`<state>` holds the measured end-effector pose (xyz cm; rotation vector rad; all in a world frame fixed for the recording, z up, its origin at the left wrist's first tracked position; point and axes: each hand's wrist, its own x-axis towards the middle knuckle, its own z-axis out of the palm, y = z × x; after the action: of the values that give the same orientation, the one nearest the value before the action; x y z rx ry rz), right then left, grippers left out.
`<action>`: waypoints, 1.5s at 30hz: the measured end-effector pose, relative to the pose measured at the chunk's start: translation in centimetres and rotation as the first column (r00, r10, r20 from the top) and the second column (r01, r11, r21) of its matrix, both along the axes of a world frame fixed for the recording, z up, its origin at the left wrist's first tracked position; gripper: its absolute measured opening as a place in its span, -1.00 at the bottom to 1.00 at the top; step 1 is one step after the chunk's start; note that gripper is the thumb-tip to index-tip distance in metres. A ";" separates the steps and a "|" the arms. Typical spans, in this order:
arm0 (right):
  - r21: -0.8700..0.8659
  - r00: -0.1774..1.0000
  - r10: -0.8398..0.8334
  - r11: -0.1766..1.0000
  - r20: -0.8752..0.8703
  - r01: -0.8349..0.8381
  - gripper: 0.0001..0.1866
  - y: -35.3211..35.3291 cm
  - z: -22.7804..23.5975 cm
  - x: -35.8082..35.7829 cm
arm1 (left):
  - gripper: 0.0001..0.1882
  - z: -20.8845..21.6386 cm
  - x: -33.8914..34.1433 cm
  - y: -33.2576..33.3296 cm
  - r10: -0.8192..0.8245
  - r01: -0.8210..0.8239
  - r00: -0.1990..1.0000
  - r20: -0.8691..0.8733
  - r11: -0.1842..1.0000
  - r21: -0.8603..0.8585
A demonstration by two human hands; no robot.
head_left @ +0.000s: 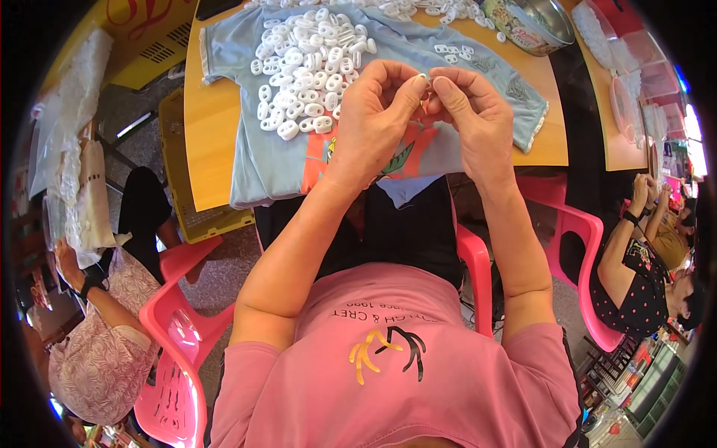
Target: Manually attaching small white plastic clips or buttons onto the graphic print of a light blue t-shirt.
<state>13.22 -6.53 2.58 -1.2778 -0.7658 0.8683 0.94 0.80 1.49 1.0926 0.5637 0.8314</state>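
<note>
White two-hole ovals (306, 67) piled on the blue cloth (261, 160), left of the hands from where I stand; a few more whites (454, 53) in a loose group beyond the right hand (474, 112), near small grey bits (491, 65). Left hand (377, 112) and right meet over the cloth's near part, thumbs and forefingers nearly closed, tips just about together. Tiny part (423, 76) at the left fingertips; too small to identify, and can't tell if the right has hold of it too. For good work here: steady it with the left, make fine adjustments with the right, light pressure, keep thumbs off the detail. Staying over cloth looks sensible; a dropped part should bounce less.
</note>
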 end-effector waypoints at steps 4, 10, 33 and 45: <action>0.005 0.999 0.029 1.000 -0.030 -0.029 -0.82 -0.1 -0.1 0.4 | -0.80 -0.1 -0.1 0.1 -0.022 0.022 1.000 0.008 0.999 -0.030; 0.062 0.995 0.020 0.998 -0.099 -0.014 -0.83 -0.2 -0.7 0.3 | -0.81 -0.4 0.0 0.3 -0.062 0.062 0.998 0.016 0.997 -0.036; -0.014 0.316 0.129 0.940 0.940 -0.340 -0.93 -0.7 2.6 4.5 | -0.89 -0.4 0.2 -0.3 -0.151 0.157 0.985 -0.080 0.985 0.077; -0.032 0.372 0.129 0.966 0.919 -0.255 -0.87 -0.7 3.1 4.6 | -0.83 -0.2 0.2 0.2 -0.158 0.156 0.986 -0.044 0.987 -0.050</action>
<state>17.82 -7.28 5.68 -1.5550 -1.8807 0.1654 1.17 0.96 1.26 1.1019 0.5271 0.6536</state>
